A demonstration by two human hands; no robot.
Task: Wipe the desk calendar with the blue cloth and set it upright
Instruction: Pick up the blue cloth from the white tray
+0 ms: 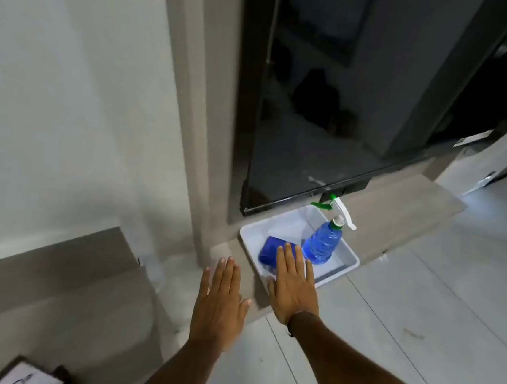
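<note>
Hands (pixel 254 297) flat before tray rim (pixel 352 264)

Both bare forearms are extended forward. The left hand (pixel 220 300) and right hand (pixel 293 284) are held flat, fingers straight together, apparently empty.

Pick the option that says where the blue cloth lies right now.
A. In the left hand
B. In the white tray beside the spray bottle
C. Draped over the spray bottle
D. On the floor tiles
B: the blue cloth lies folded in the white tray, beside the spray bottle.
</note>
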